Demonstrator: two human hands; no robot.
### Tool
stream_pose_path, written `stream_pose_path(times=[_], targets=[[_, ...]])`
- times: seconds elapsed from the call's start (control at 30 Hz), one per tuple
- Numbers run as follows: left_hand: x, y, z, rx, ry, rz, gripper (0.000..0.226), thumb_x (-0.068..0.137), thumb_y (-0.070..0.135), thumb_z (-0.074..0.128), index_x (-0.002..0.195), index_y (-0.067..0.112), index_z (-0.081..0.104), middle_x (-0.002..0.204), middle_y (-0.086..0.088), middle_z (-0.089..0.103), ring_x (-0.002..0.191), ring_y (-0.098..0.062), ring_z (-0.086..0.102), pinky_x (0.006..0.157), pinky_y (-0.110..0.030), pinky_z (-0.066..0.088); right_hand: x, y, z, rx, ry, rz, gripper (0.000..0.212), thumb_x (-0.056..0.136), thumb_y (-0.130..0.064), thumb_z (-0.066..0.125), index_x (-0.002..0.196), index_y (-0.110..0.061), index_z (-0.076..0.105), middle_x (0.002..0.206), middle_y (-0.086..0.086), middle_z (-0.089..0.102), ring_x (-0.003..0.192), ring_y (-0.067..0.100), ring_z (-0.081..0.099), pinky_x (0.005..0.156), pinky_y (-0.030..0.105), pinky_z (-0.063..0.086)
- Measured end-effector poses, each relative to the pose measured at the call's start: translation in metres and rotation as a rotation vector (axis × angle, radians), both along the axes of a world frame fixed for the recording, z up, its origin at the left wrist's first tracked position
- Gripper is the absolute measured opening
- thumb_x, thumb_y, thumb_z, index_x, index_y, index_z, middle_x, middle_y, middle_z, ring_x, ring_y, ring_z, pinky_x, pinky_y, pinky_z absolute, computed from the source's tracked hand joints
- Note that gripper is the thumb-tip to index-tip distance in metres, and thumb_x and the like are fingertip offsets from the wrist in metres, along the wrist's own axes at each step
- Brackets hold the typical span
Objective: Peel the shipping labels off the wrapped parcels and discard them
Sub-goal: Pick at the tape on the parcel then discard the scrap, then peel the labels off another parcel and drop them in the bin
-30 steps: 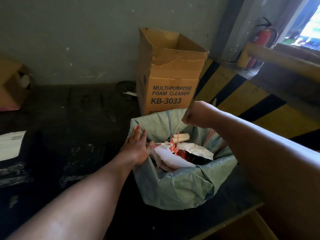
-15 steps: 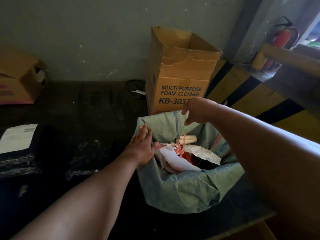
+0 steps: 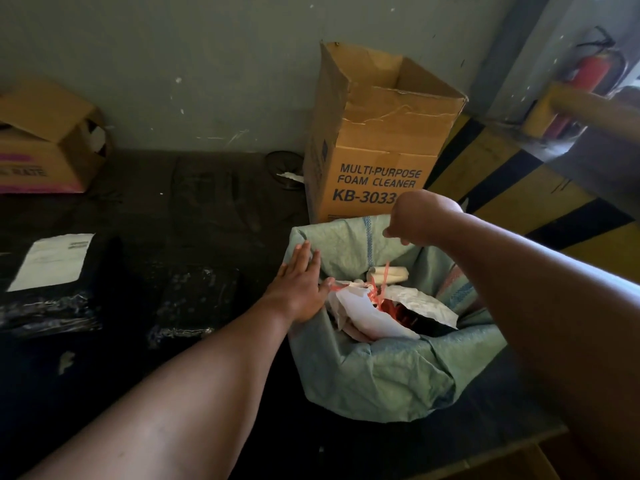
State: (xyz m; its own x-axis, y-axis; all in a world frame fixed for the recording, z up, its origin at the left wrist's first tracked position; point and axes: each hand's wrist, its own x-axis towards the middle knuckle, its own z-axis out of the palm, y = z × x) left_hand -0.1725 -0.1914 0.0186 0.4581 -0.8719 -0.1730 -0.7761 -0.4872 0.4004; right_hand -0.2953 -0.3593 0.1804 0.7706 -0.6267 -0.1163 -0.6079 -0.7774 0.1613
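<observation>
The left hand (image 3: 298, 289) lay flat with straight fingers against the left rim of the pale green woven sack (image 3: 374, 375), holding nothing. The right hand (image 3: 420, 220) hung over the sack's mouth, fingers curled downward — whether anything was pinched between them could not be told. Crumpled white peeled labels (image 3: 367, 313) lay inside the sack among red plastic strips (image 3: 379, 292). On the dark table (image 3: 207, 202) to the left, a black wrapped parcel (image 3: 45, 306) carried a white shipping label (image 3: 53, 258) — a second black wrapped parcel (image 3: 197, 299) lay beside it. A tall open cardboard box printed "MULTI-PURPOSE FOAM CLEANER" (image 3: 377, 147) stood just behind the sack.
</observation>
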Motion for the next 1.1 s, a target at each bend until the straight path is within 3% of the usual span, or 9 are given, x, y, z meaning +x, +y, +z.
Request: stream_pose_path(times=[0.07,0.13,0.3,0.47,0.6,0.73,0.87,0.97,1.1], targets=[[0.001,0.000,0.000,0.005,0.011,-0.003,0.078,0.103,0.060,0.024,0.160,0.020,-0.011,0.163,0.000,-0.033,0.149,-0.015,-0.029,0.122,-0.042,-0.005,0.001,0.004,-0.004,-0.006,-0.010,-0.021,0.021,0.087,-0.026,0.068,0.107,-0.020,0.071,0.104,-0.002,0.071,0.094,0.017,0.066,0.085,0.037,0.056],[0.000,0.000,0.003,0.011,0.030,-0.012,0.081,0.102,0.063,0.025,0.160,0.020,-0.011,0.162,-0.001,-0.034,0.149,-0.015,-0.029,0.123,-0.044,-0.006,0.005,0.009,-0.011,0.029,-0.035,0.026,0.047,0.086,-0.014,0.065,0.130,-0.028,0.061,0.127,-0.003,0.064,0.114,0.018,0.061,0.096,0.037,0.052],[0.019,0.025,0.011,-0.079,0.055,-0.047,0.081,0.098,0.069,0.029,0.162,0.028,0.001,0.162,0.005,-0.034,0.154,-0.018,-0.013,0.124,-0.051,0.000,0.043,0.050,-0.029,0.168,-0.122,0.044,0.046,0.089,-0.052,0.061,0.128,-0.027,0.062,0.128,-0.005,0.065,0.116,0.018,0.060,0.099,0.037,0.050],[0.088,0.123,-0.027,-0.092,-0.093,0.138,0.078,0.098,0.068,0.028,0.161,0.025,0.014,0.170,-0.004,0.002,0.152,-0.028,0.022,0.120,-0.047,0.024,0.108,0.120,-0.085,0.386,-0.207,0.092,0.053,0.091,-0.054,0.057,0.131,-0.019,0.062,0.123,0.005,0.068,0.119,0.027,0.060,0.098,0.034,0.046],[0.132,0.234,-0.075,-0.062,-0.081,0.341,0.086,0.092,0.075,0.016,0.159,0.021,0.026,0.166,-0.008,0.022,0.149,-0.029,0.030,0.116,-0.049,0.034,0.145,0.169,-0.157,0.668,-0.199,-0.023,0.065,0.090,-0.056,0.058,0.143,-0.020,0.047,0.125,0.008,0.066,0.118,0.025,0.060,0.099,0.033,0.046],[0.138,0.316,-0.130,0.034,-0.034,0.402,0.082,0.095,0.071,0.013,0.159,0.021,0.025,0.168,-0.007,0.013,0.153,-0.029,0.018,0.120,-0.048,0.027,0.162,0.199,-0.220,0.765,-0.201,-0.142,0.083,0.082,-0.072,0.052,0.151,-0.034,0.027,0.144,0.011,0.048,0.127,0.031,0.052,0.105,0.043,0.044],[0.122,0.341,-0.172,0.226,-0.067,0.298,0.085,0.085,0.073,-0.007,0.158,0.031,-0.010,0.165,0.001,-0.024,0.151,-0.021,-0.022,0.124,-0.048,-0.001,0.174,0.217,-0.256,0.813,-0.296,-0.276,0.086,0.080,-0.077,0.048,0.150,-0.047,0.009,0.153,0.012,0.036,0.135,0.036,0.043,0.111,0.051,0.036],[0.116,0.343,-0.181,0.225,-0.151,0.310,0.077,0.091,0.071,-0.003,0.157,0.032,-0.014,0.164,0.000,-0.024,0.152,-0.023,-0.022,0.124,-0.050,-0.003,0.177,0.224,-0.273,0.866,-0.393,-0.315,0.089,0.077,-0.079,0.051,0.149,-0.053,0.004,0.156,0.009,0.034,0.138,0.033,0.040,0.114,0.047,0.033],[0.115,0.345,-0.186,0.203,-0.166,0.323,0.077,0.095,0.070,0.003,0.159,0.031,-0.012,0.166,0.000,-0.022,0.153,-0.022,-0.022,0.124,-0.051,-0.003,0.178,0.225,-0.293,0.946,-0.538,-0.371,0.085,0.060,-0.090,0.058,0.128,-0.080,0.009,0.154,0.004,0.036,0.138,0.027,0.040,0.113,0.051,0.035]])
